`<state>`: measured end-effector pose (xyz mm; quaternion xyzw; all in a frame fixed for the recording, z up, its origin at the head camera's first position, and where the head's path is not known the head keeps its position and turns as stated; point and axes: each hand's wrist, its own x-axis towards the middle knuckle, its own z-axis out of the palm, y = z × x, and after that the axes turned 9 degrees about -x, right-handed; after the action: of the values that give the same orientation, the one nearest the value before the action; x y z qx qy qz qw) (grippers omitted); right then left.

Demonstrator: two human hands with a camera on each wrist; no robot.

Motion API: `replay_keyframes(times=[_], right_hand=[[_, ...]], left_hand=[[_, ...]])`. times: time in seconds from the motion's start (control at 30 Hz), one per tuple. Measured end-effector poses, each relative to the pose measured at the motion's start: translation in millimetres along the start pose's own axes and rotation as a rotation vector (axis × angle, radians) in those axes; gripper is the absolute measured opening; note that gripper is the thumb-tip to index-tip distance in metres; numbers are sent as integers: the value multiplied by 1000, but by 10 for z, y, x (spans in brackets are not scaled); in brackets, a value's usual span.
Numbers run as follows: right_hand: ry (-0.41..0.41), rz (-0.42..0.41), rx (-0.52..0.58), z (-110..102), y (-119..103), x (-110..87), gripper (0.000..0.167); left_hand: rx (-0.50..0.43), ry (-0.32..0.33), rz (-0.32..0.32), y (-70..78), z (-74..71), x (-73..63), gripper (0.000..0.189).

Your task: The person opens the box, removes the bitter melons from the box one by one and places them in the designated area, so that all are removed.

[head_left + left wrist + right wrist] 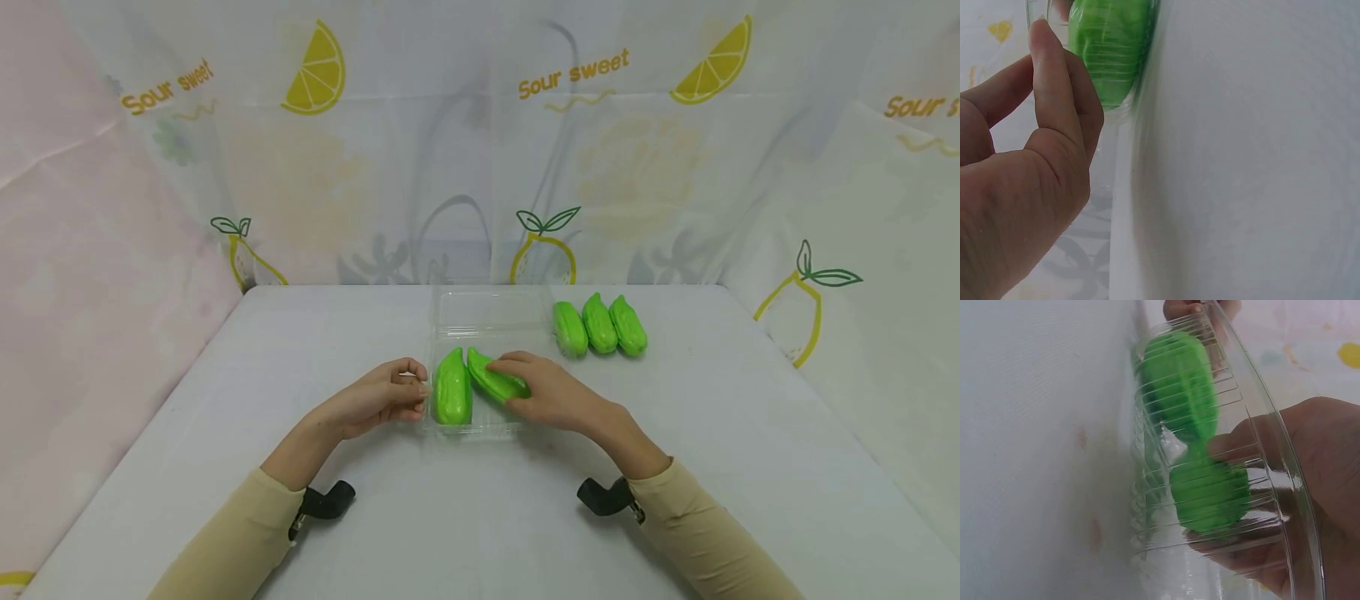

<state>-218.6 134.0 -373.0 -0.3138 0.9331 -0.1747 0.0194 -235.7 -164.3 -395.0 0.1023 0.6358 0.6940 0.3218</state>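
A clear plastic clamshell box (491, 342) lies with its lid raised toward the back of the table. My left hand (382, 398) is at its left side, pinching the rim between thumb and fingers. Inside, along the left wall, lies one shiny green gourd (452, 396). My right hand (558, 396) holds a second green gourd (491, 377) inside the box, thumb and fingers around its sides; it is tilted, its narrow tip beside the first one's. Through the ribbed wall, the right wrist view shows the held gourd (1210, 497) between the fingers.
Three more green gourds (600, 325) lie side by side behind and to the right of the box. White cloth covers the table (480, 517). A lemon-print curtain (420, 150) hangs behind it and along both sides.
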Motion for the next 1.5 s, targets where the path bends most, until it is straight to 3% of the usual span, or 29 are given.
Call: replay_keyframes(times=[0.4,0.77,1.5], right_hand=[[19,-39,3,-58,26,-17,55],[18,-4,25,-161,29,-47,55],[140,6,59,-327,196,-92,54]], left_hand=[[9,-3,-4,-7,-27,7,28],[-8,0,-11,1,-24,7,25],[-11,-11,2,-5,-20,-3,24]])
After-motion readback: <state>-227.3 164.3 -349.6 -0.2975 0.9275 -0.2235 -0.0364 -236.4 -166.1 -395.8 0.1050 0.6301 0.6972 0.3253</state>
